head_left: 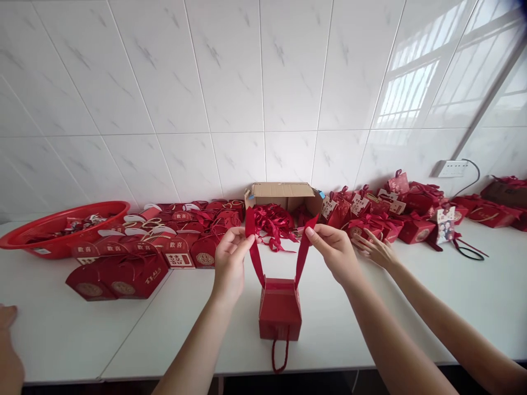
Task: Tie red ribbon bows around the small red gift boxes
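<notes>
A small red gift box [280, 312] stands on the white table [74, 334] right in front of me, a red cord loop hanging off its near side. A red ribbon [256, 258] runs up from each side of the box. My left hand [230, 260] pinches the left end of the ribbon. My right hand [335, 252] pinches the right end, both held up above the box and apart from each other.
Another person's hand [376, 249] reaches in from the right toward finished red boxes [411, 219]. A cardboard carton [284, 195] of red ribbons sits behind. Flat red boxes [135, 258] and a red basin [61, 225] lie left. Part of a hand [8, 345] shows at the far left edge.
</notes>
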A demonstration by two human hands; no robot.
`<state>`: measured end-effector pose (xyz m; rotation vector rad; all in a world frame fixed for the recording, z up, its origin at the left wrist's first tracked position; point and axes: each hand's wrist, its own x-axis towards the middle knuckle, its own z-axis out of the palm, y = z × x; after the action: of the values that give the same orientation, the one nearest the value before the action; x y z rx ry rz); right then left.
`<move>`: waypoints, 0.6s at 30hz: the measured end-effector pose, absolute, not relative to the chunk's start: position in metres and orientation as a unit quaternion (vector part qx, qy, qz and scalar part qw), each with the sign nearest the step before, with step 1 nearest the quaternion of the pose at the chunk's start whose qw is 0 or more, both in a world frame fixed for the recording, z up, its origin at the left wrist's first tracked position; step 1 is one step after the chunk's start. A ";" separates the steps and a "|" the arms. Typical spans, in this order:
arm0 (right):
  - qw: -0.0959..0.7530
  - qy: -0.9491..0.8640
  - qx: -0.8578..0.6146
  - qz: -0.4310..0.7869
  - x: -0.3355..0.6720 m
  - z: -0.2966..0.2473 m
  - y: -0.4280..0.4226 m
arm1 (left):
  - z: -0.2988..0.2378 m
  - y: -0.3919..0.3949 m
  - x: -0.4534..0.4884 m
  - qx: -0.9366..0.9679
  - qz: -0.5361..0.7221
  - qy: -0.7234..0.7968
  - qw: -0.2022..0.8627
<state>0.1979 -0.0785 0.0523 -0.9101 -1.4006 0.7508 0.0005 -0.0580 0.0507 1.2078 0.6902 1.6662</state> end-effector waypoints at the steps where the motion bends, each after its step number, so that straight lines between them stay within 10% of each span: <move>1: 0.604 -0.613 -0.395 0.322 0.198 0.055 -0.079 | 0.054 -0.058 0.001 0.493 0.680 0.277 0.467; 18: 0.621 -0.618 -0.373 0.306 0.199 0.068 -0.084 | 0.064 -0.066 0.002 0.526 0.670 0.294 0.434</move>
<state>0.1990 -0.0836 0.0677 -0.8563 -1.4217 0.7023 0.0021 -0.0658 0.0636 1.3095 0.7317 1.6694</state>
